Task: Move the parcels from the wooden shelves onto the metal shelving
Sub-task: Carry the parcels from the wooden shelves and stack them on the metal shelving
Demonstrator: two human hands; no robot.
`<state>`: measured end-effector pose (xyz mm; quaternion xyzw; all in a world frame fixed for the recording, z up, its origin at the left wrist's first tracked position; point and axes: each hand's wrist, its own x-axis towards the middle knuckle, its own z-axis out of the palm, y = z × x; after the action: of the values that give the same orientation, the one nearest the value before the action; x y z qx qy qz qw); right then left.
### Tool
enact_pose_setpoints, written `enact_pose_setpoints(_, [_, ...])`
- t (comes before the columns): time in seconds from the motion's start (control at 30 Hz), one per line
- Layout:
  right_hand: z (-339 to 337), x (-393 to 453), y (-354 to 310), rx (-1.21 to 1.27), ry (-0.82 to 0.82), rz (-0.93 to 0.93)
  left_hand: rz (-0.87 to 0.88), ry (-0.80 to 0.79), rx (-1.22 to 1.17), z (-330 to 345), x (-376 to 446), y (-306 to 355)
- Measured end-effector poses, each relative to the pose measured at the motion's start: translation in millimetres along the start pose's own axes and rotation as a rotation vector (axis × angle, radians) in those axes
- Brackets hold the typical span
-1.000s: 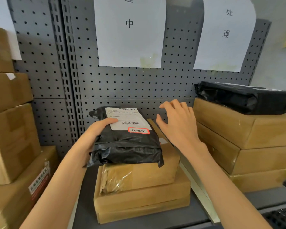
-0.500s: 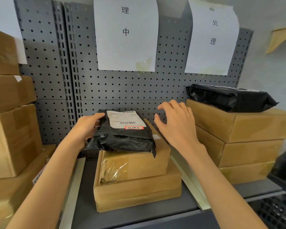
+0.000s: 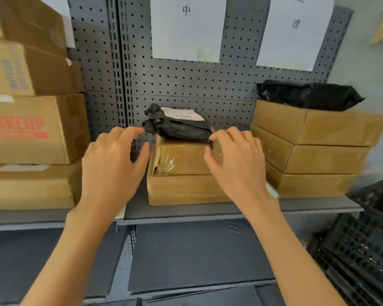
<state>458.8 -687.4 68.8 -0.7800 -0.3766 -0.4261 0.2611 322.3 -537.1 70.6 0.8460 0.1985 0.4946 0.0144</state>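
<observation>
Both forearms reach forward and up over a lower shelf. The left hand hangs with fingers loosely spread, its grip open and holding nothing, fingertips just beside the crumpled end of the black parcel. The right hand is likewise open, fingers relaxed, near the parcel's other end. The parcel, a wrinkled black bag with a white label on top, lies on a stack of brown boxes on the metal shelf, before grey pegboard.
</observation>
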Motion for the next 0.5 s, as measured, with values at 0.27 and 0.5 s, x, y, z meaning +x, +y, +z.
enact_pose_setpoints(0.27, [-21, -68, -42, 0.048, -0.087, -0.04, -0.04, -0.032, 0.168, -56, -84, -6])
enact_pose_setpoints(0.5, [-21, -98, -112, 0.135, -0.152, -0.125, -0.087, -0.105, 0.297, -108, -130, -41])
